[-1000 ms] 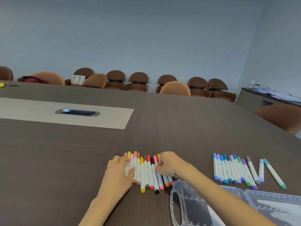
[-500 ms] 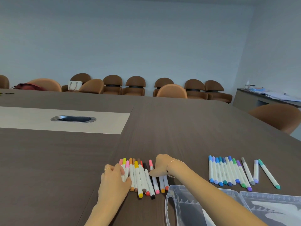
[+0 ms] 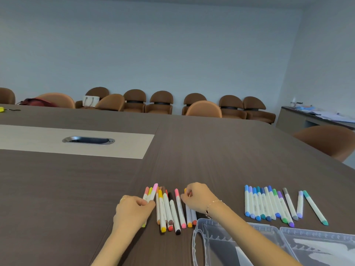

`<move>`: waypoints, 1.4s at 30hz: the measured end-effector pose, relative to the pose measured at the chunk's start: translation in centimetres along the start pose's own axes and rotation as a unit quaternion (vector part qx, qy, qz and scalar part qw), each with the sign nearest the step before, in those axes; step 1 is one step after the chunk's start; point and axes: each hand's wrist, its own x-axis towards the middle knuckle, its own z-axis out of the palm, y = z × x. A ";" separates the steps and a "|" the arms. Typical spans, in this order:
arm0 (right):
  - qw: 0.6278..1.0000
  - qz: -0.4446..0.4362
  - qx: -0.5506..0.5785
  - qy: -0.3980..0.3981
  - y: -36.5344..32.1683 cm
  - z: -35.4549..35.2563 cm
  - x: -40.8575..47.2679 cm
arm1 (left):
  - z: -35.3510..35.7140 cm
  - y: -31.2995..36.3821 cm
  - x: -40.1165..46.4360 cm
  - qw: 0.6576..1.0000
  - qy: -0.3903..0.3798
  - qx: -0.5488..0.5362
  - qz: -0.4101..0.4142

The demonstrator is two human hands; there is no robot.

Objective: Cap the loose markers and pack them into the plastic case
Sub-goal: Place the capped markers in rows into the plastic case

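Observation:
A row of warm-coloured capped markers [image 3: 169, 210] lies on the dark table in front of me. My left hand [image 3: 132, 210] grips the leftmost few, pink and yellow ones [image 3: 150, 192], lifting their far ends. My right hand [image 3: 197, 197] rests on the row's right end with fingers curled over an orange marker; its grip is unclear. A second row of blue, green and purple markers [image 3: 269, 205] lies to the right, untouched. The clear plastic case [image 3: 240, 244] lies open at the near edge, partly hidden by my right forearm.
The dark table [image 3: 211, 154] has a pale inset with a metal cable slot [image 3: 88, 140]. Brown chairs [image 3: 161, 102] line the far wall, one more chair [image 3: 330, 141] stands at right. A side counter with papers [image 3: 322, 118] is at far right.
My left hand has closed on the leftmost markers and tipped their far ends up. The warm row has been pushed closer together. The blue row has not moved.

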 end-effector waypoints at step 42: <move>0.994 0.023 -0.086 -0.068 3.3 -0.9 -11.8 | 5.4 6.5 0.2 0.948 -0.074 0.286 0.119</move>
